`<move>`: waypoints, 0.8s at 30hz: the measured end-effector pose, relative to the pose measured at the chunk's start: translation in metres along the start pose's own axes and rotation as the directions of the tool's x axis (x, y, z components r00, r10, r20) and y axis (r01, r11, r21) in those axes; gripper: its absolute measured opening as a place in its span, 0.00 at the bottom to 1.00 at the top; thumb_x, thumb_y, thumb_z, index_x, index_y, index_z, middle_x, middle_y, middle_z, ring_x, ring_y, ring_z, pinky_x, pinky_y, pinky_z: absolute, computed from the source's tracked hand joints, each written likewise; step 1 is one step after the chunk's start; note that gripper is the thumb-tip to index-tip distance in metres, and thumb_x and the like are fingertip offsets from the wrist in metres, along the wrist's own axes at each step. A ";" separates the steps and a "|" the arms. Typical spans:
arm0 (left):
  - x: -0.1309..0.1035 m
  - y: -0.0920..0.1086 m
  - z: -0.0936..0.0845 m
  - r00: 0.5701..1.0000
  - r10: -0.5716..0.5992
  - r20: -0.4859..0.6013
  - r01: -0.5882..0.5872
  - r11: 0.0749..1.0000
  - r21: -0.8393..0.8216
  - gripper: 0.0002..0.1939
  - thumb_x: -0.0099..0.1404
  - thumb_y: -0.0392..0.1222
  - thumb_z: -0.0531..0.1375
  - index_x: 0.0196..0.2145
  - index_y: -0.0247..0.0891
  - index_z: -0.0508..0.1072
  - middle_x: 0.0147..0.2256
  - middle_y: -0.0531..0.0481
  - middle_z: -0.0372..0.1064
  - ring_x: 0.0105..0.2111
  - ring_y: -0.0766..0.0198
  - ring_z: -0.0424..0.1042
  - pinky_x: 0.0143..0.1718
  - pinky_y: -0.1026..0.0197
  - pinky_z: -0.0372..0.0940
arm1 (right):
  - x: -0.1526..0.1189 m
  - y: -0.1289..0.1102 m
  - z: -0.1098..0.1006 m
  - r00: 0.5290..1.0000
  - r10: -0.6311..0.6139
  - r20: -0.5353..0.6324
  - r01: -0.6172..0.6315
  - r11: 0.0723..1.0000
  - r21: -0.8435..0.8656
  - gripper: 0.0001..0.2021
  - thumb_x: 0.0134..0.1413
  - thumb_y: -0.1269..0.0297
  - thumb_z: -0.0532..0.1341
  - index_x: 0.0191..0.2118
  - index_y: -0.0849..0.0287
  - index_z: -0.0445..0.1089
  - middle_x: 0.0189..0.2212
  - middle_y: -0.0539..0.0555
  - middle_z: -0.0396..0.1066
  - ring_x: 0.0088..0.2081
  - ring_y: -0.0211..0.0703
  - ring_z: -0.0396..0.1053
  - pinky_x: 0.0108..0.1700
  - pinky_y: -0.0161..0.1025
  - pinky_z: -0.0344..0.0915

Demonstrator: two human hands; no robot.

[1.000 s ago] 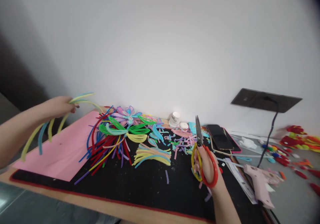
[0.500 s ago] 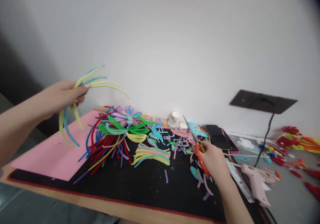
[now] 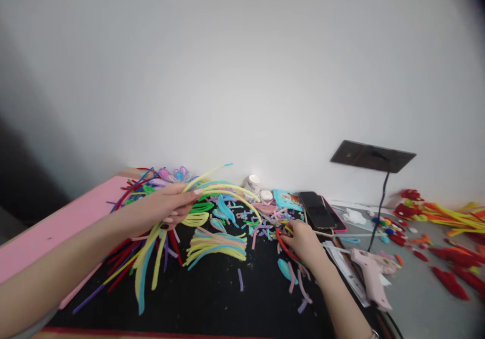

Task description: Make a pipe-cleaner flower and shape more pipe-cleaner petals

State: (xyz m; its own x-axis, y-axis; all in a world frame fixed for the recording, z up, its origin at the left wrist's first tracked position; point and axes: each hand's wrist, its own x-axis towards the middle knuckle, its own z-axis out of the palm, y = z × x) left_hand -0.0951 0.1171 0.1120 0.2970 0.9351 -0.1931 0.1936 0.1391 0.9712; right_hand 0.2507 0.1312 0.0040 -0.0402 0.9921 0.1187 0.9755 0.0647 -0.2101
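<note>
My left hand (image 3: 172,205) is closed around several long yellow and blue pipe cleaners (image 3: 147,263), held above the mat. Their upper ends arch to the right, and the lower ends hang down. My right hand (image 3: 301,238) grips orange-handled scissors (image 3: 287,248), whose blades point up and left among small cut pieces (image 3: 261,223). Between my hands lies a neat bundle of short yellow, pink and blue pipe cleaners (image 3: 216,248). Behind it are looped blue petals (image 3: 226,209). Beneath my left hand spread red, purple and green pipe cleaners (image 3: 121,258), partly hidden by my arm.
A pink sheet (image 3: 56,228) covers the left of the black mat (image 3: 197,303). At the back stand a small cup (image 3: 252,183) and a white case (image 3: 266,195). Phones (image 3: 318,210) and a pink glue gun (image 3: 371,278) lie right, its cord (image 3: 382,202) running to a wall socket plate (image 3: 373,156).
My left hand has come right and down with the pipe cleaners, toward the scissors. The scissors in my right hand now point more to the left. The view has shifted slightly.
</note>
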 end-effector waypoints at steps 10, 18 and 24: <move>0.023 -0.008 0.038 0.982 0.111 0.155 -0.105 0.993 -0.045 0.18 0.63 0.55 0.53 0.24 0.40 0.55 0.17 0.61 0.47 0.15 0.74 0.45 0.16 0.69 0.47 | -0.030 -0.049 -0.041 0.914 -0.330 0.237 -0.051 0.485 0.873 0.11 0.48 0.65 0.60 0.39 0.59 0.73 0.26 0.51 0.69 0.24 0.36 0.64 0.26 0.33 0.61; 0.034 -0.022 0.079 0.938 0.079 0.338 -0.026 0.987 -0.160 0.16 0.63 0.54 0.52 0.28 0.40 0.56 0.16 0.63 0.48 0.13 0.76 0.45 0.15 0.71 0.48 | -0.010 -0.081 -0.027 0.988 -0.154 -0.027 0.011 -0.104 0.995 0.13 0.48 0.61 0.62 0.41 0.59 0.70 0.19 0.45 0.62 0.15 0.29 0.53 0.17 0.29 0.50; 0.033 -0.038 0.089 0.822 -0.074 0.564 0.162 0.981 -0.108 0.15 0.64 0.55 0.51 0.31 0.40 0.58 0.17 0.62 0.54 0.10 0.77 0.46 0.12 0.71 0.47 | -0.002 -0.073 -0.018 1.000 0.001 0.030 -0.028 -0.313 0.949 0.11 0.46 0.60 0.66 0.27 0.60 0.65 0.13 0.42 0.59 0.12 0.26 0.46 0.14 0.27 0.45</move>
State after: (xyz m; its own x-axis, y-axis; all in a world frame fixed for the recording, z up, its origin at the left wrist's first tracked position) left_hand -0.0098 0.1139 0.0567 0.7576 0.5749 -0.3091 0.1366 0.3233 0.9364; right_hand 0.1837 0.1222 0.0361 -0.0460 0.9949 0.0894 -0.5091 0.0537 -0.8590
